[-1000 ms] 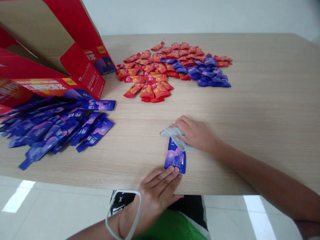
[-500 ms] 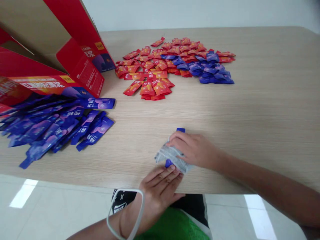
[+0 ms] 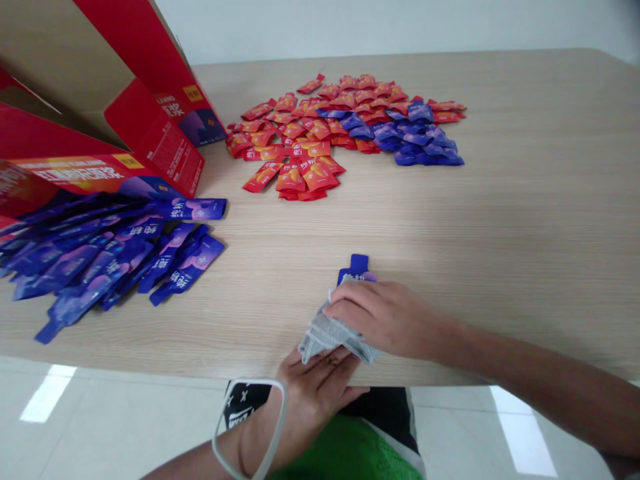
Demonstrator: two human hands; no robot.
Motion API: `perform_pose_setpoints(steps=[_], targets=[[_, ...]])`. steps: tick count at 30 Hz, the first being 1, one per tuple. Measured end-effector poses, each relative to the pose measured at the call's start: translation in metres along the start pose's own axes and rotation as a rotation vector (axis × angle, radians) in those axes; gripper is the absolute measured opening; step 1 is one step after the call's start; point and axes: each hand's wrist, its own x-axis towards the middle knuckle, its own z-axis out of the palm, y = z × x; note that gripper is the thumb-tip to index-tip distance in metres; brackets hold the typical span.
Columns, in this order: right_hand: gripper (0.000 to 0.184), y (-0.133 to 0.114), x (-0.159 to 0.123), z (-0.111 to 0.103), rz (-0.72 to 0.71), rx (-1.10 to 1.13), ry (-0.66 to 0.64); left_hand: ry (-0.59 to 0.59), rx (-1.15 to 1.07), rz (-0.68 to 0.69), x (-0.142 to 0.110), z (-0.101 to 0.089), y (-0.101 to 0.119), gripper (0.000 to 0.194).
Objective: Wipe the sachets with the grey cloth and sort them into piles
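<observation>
A blue pouch (image 3: pixel 358 265) lies before you on the worktop (image 3: pixel 525 220), narrow neck showing past the grey cloth (image 3: pixel 330 333) that your right hand (image 3: pixel 390 317) pinches over it. Your left hand (image 3: pixel 314 390) lies flat, fingertips hidden beneath the cloth. Farther off are red sachets (image 3: pixel 317 175), and leftward, piled blue pouches (image 3: pixel 107 257) beside a red carton (image 3: pixel 173 157).

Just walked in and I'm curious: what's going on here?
A person's right hand holds a grey cloth over a blue pouch; only its far end shows. The cloth also partly covers the left hand. Red pouches and a blue heap lie farther back; more blue pouches lie by the red box.
</observation>
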Motion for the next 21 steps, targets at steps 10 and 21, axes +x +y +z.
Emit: perform_pose_setpoints(steps=[10, 21], targets=[[0.025, 0.061, 0.013, 0.001, 0.314, -0.108, -0.031, -0.044, 0.035, 0.040, 0.003, -0.004, -0.001, 0.035], [0.017, -0.001, -0.003, 0.003, -0.017, 0.007, -0.009, -0.040, -0.031, -0.028, -0.004, 0.000, 0.001, 0.028]])
